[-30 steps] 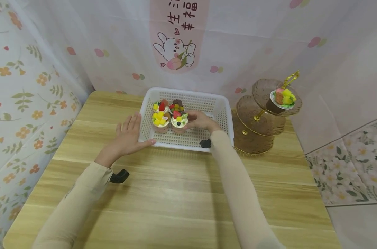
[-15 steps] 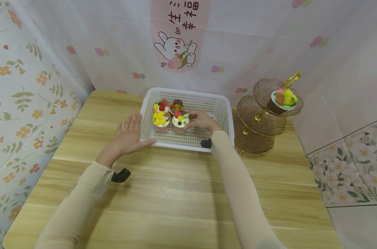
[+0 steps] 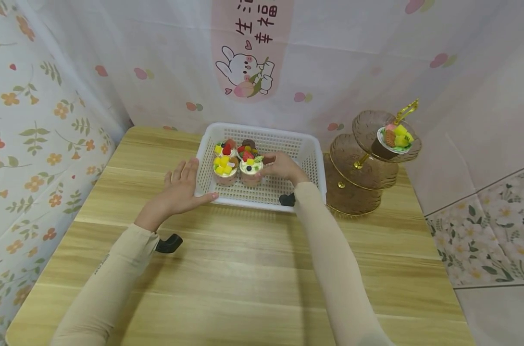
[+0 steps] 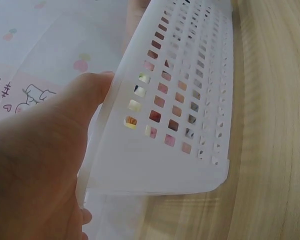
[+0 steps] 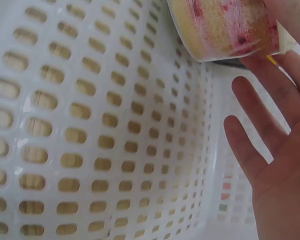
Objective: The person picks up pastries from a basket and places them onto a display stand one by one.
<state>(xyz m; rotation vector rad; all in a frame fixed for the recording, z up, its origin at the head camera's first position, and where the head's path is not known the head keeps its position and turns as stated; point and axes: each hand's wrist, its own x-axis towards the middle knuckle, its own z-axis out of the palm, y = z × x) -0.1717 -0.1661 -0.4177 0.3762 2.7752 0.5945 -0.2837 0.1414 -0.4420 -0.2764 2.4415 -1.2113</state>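
Dessert cup (image 3: 250, 175), round, clear-walled, cream-topped, between pinching thumb and fingers of your right grip (image 3: 281, 169), inside perforated white basket (image 3: 253, 205); left grip (image 3: 177, 191), outstretched, touching rim.

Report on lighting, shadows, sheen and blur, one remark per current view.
Head view: soft shadows beside both sleeves, a pale sheen on the table; left wrist view: left grip in shade, darker than the pale basket; right wrist view: cake cup slightly soft, cut off by the top edge.
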